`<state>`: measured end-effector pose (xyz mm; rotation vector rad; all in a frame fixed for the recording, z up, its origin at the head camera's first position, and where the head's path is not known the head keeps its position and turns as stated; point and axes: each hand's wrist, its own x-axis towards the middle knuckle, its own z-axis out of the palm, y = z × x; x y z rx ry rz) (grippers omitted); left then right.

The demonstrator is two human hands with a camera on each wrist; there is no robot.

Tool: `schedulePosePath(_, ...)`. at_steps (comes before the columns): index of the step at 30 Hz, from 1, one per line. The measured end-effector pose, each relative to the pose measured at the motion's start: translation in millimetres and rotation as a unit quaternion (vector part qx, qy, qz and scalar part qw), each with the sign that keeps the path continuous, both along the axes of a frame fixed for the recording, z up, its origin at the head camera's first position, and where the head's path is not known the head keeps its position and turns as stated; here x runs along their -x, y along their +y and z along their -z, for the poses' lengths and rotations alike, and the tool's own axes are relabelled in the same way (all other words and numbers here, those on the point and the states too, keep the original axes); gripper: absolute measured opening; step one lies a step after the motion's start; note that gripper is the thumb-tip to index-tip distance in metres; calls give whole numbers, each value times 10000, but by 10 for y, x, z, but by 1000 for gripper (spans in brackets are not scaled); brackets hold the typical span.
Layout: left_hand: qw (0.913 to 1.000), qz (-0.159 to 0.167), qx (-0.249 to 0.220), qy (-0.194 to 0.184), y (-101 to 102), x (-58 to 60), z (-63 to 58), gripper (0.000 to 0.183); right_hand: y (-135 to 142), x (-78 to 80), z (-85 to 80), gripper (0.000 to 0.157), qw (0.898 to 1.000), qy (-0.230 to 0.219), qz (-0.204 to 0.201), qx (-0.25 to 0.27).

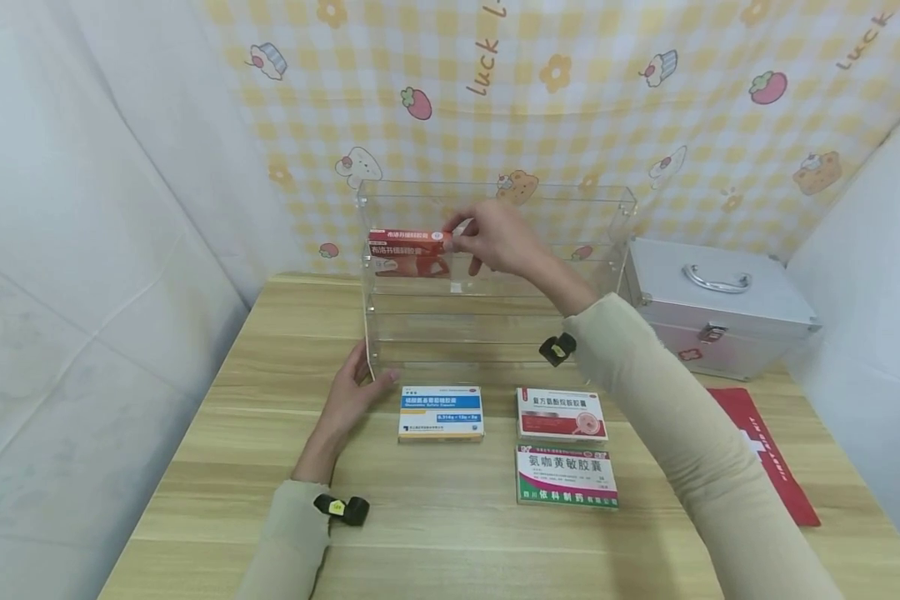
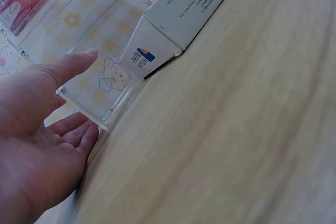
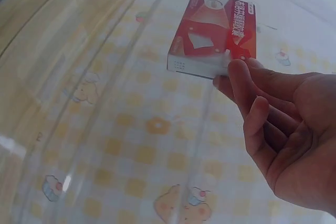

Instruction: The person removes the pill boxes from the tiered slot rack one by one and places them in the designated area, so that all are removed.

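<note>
A clear acrylic shelf rack (image 1: 607, 250) stands at the middle back of the wooden table. My right hand (image 1: 461, 240) reaches into its top tier and pinches the right end of a red medicine box (image 1: 408, 250). The right wrist view shows the fingertips (image 3: 239, 69) on that red box (image 3: 210, 35) against the clear panel. My left hand (image 1: 367, 375) rests at the rack's lower left front corner, fingers straight. In the left wrist view the thumb (image 2: 71, 64) lies against the acrylic corner (image 2: 100, 114).
Three medicine boxes lie in front of the rack: a blue and white one (image 1: 441, 412), a red and white one (image 1: 561, 414) and a green and pink one (image 1: 567, 477). A silver case (image 1: 720, 304) and a red pouch (image 1: 765, 454) are at the right.
</note>
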<state>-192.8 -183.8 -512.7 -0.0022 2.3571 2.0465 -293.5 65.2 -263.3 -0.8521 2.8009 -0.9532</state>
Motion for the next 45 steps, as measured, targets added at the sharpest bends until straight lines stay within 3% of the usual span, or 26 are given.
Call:
schedulePosePath(6, 9998, 66, -140, -137, -11, -18, 14, 83, 11, -61, -163, 21, 9999, 125, 37, -36)
schedulePosePath(11, 9994, 127, -218, -245, 3, -108, -127, 84, 29, -78, -264, 22, 9994, 300, 118, -79)
schedulePosePath(18, 9995, 66, -181, -240, 14, -152, -137, 84, 106, -119, -353, 23, 9992, 402, 15, -3)
schedulePosePath(20, 9992, 114, -246, -293, 28, -174, -216, 84, 156, -169, -378, 24, 9987, 506, -27, -46)
schedulePosePath(25, 9993, 217, -226, -227, 47, -149, -265, 84, 334, -404, -364, 25, 9973, 708, -174, 4)
schedulePosePath(29, 9991, 278, -284, -174, 43, -97, -260, 83, 481, -671, -187, 25, 9974, 506, -442, 253)
schedulePosePath(35, 9987, 287, -404, -71, 2, 12, -81, 84, 625, -1076, 339, 28, 9959, -303, -737, 436)
schedulePosePath(40, 9994, 191, -290, 34, -17, 45, -8, 84, 655, -1309, 803, 26, 9917, -854, -891, 357)
schedulePosePath(45, 9998, 112, -165, 21, -11, 45, -8, 86, 688, -1480, 1164, 20, 9801, -1721, -862, 492)
